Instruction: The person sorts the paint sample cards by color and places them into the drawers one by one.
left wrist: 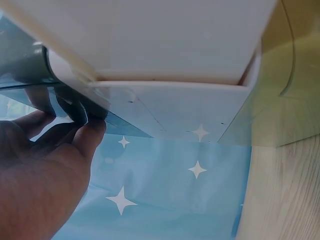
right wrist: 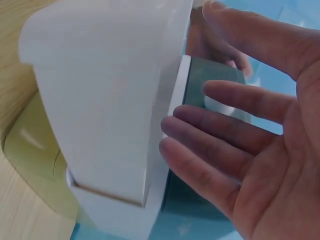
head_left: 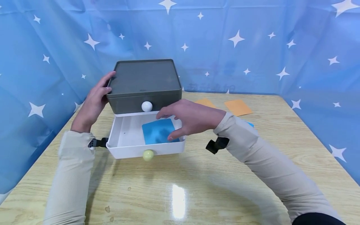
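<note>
A dark grey drawer box (head_left: pixel 144 76) with a white knob (head_left: pixel 147 106) stands on the table. Its white lower drawer (head_left: pixel 127 152) is pulled out toward me and has a pale green knob (head_left: pixel 148 155). Inside the drawer, on its right side, lies a blue square sheet (head_left: pixel 156 129). My left hand (head_left: pixel 94 103) rests against the box's left side, fingertips and thumb along its upper edge. My right hand (head_left: pixel 191 117) hovers over the drawer's right side, thumb and fingers spread apart above the blue sheet, holding nothing. In the right wrist view its fingers extend beside the drawer.
Two orange square sheets (head_left: pixel 238 107) lie on the table at the back right, one partly hidden by my right hand. A blue piece (head_left: pixel 250 124) shows behind my right sleeve. A blue curtain (head_left: pixel 208 40) with white stars hangs behind and beside the wooden table (head_left: pixel 146 193).
</note>
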Tool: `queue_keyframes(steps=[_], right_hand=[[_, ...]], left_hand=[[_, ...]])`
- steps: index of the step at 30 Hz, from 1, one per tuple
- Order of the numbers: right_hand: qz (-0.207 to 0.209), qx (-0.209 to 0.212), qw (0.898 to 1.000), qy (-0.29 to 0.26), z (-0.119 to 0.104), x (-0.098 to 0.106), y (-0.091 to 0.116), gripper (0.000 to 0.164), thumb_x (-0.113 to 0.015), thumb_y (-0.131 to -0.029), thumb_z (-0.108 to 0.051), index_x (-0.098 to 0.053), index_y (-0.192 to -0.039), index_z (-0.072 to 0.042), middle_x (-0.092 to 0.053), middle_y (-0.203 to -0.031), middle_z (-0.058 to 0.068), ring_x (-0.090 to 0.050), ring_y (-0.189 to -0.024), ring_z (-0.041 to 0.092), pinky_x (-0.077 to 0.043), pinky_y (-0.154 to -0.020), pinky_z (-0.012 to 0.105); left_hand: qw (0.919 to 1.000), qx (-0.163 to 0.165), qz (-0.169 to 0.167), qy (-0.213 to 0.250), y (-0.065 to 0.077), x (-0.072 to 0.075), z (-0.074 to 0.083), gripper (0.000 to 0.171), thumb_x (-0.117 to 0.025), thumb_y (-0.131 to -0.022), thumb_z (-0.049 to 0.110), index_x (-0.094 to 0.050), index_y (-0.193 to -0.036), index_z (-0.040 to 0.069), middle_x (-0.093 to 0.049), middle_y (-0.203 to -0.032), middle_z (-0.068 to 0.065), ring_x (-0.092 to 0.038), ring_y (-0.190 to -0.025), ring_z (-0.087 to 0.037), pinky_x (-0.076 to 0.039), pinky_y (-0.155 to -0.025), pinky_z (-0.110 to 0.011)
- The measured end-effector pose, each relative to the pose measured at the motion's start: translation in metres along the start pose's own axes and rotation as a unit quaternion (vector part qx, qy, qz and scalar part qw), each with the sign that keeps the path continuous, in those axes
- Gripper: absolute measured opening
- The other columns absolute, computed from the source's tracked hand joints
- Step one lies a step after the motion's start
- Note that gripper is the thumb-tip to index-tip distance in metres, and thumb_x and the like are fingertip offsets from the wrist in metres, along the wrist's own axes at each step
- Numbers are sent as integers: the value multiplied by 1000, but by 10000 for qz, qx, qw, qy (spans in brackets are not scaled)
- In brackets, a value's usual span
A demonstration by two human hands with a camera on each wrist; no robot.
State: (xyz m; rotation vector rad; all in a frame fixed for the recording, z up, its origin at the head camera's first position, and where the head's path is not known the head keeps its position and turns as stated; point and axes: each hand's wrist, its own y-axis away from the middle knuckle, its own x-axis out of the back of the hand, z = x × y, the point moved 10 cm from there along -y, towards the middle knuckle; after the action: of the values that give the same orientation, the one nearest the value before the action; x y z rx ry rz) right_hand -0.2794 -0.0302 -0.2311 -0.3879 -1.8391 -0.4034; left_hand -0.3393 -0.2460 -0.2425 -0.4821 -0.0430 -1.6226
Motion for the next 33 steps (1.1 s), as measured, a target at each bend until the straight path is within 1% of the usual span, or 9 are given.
queue_keyframes(steps=[4,9,13,16,18,23,26,29,33], right_hand=[[240,-84,9994,-221,8,10,15,60,-82,-83,-31,-60,-137,-13,-65,-137,3,-64,-121,23,-56,-97,39],[563,-346,9972,-344,30,22,41,57,-83,-83,-27,-62,-134,-15,-67,-134,3,-65,-121,22,-57,-96,39],[703,-952,9920,-445,63,28,66,54,-81,-84,-26,-63,-134,-16,-66,-134,1,-63,-123,21,-56,-98,40],[736,-1469,9843,-637,93,28,85,54,-81,-84,-25,-62,-134,-15,-65,-135,5,-62,-126,24,-55,-99,42],[769,-1710,9792,-777,112,26,96,54,-81,-85,-23,-61,-134,-13,-65,-135,9,-61,-126,27,-54,-99,43],[892,-2169,9667,-1019,161,15,120,49,-78,-87,-21,-61,-133,-9,-66,-132,14,-61,-125,31,-54,-99,42],[887,-2399,9615,-1002,186,3,132,52,-77,-88,-22,-60,-134,-6,-63,-135,18,-60,-125,35,-55,-98,43],[726,-2612,9582,-918,205,-11,142,58,-77,-88,-25,-56,-138,-4,-58,-141,22,-57,-128,41,-54,-98,47],[412,-2858,9546,-731,224,-30,152,67,-78,-87,-32,-51,-142,-3,-51,-147,25,-51,-133,46,-51,-100,54]], left_hand=[[10000,-13,8,44,0,0,-1,56,-23,-105,29,-22,-161,31,-7,-171,0,-16,-153,-36,-15,-125,-59],[9999,-37,-32,125,0,-1,0,56,-23,-105,28,-21,-161,30,-5,-171,-1,-14,-153,-36,-13,-125,-59],[10000,29,3,64,1,0,0,56,-23,-105,28,-22,-161,31,-6,-171,0,-15,-153,-35,-15,-125,-59],[10000,45,27,13,1,0,0,56,-23,-104,28,-22,-161,31,-7,-170,0,-16,-153,-35,-15,-125,-59],[10000,32,24,17,1,0,1,57,-23,-104,28,-22,-161,31,-7,-170,-1,-15,-153,-35,-15,-125,-59],[10000,37,33,16,1,1,1,56,-23,-105,29,-22,-161,31,-6,-171,0,-15,-154,-35,-14,-125,-59],[10000,31,21,37,1,1,1,56,-23,-105,28,-22,-161,31,-7,-170,0,-15,-154,-35,-14,-125,-59],[9999,2,-8,116,1,0,1,56,-24,-105,28,-23,-161,30,-7,-170,-1,-15,-153,-35,-14,-125,-59],[9999,-12,-15,156,1,0,1,56,-24,-105,28,-23,-161,30,-8,-170,-1,-16,-153,-34,-15,-124,-58]])
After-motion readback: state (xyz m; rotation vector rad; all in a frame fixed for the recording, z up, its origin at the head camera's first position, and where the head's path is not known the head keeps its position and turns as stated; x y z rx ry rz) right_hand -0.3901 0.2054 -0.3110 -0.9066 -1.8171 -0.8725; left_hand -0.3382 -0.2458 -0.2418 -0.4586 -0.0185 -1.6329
